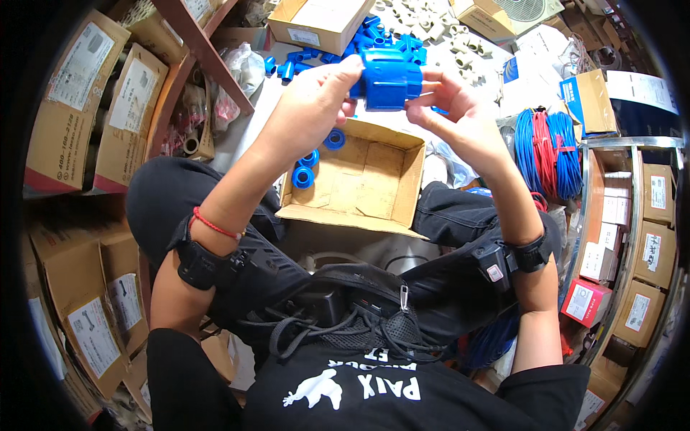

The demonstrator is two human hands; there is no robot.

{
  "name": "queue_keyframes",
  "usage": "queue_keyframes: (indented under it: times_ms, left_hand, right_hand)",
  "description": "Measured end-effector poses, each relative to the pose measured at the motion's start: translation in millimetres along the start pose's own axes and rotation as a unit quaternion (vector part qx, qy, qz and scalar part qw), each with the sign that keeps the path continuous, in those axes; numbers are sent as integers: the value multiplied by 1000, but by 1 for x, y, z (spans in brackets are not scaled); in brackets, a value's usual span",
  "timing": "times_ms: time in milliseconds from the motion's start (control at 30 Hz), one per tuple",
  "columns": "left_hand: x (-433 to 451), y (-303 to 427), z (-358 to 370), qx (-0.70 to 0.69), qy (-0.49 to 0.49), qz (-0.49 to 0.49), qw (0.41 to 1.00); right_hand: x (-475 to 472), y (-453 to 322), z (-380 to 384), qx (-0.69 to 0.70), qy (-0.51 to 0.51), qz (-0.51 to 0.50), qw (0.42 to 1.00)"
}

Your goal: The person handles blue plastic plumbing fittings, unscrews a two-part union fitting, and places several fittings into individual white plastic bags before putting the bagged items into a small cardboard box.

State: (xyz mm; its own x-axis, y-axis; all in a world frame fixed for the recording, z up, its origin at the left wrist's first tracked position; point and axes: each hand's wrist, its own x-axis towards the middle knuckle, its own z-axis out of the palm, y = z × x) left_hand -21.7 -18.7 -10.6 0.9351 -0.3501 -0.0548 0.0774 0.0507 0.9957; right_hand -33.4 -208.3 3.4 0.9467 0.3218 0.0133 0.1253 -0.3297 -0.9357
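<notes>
Raised above an open cardboard box is a large blue plastic pipe union point(389, 81), lying sideways between both hands. My left hand point(326, 89) grips its left end, with the thumb on top and the fingers curled behind. At the opposite end, the fingertips and thumb of my right hand point(453, 105) pinch the narrower ribbed part. Below them, the cardboard box point(396, 156) sits between my knees. Several smaller blue fittings point(303, 177) rest along its left side, and one blue ring-shaped fitting point(335, 139) lies near its back left corner.
Behind my hands are a pile of blue pipe fittings point(372, 35), white fittings point(431, 21) and another carton point(323, 24). Coiled red and blue wire point(545, 153) stands at right, by a metal-framed shelf point(630, 143) of boxes. Stacked cartons point(70, 140) fill the left shelving.
</notes>
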Motion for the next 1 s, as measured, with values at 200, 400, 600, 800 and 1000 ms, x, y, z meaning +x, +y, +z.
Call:
queue_keyframes:
  times_ms: [200, 400, 600, 800, 1000]
  left_hand:
    - [-1, 3, -1, 129, 38, -1, 991]
    - [11, 8, -16, 361, 197, 190, 892]
    - [10, 15, -26, 206, 145, 150, 956]
    - [5, 14, -23, 212, 116, 89, 966]
    - [11, 3, -20, 149, 107, 100, 978]
  right_hand:
    - [0, -2, 8, 9, 35, -46, 998]
    - [20, 26, 16, -180, -52, 11, 982]
    - [30, 150, 80, -281, -144, 33, 948]
    - [9, 241, 137, -233, -61, 44, 970]
    - [18, 247, 148, -221, -55, 29, 973]
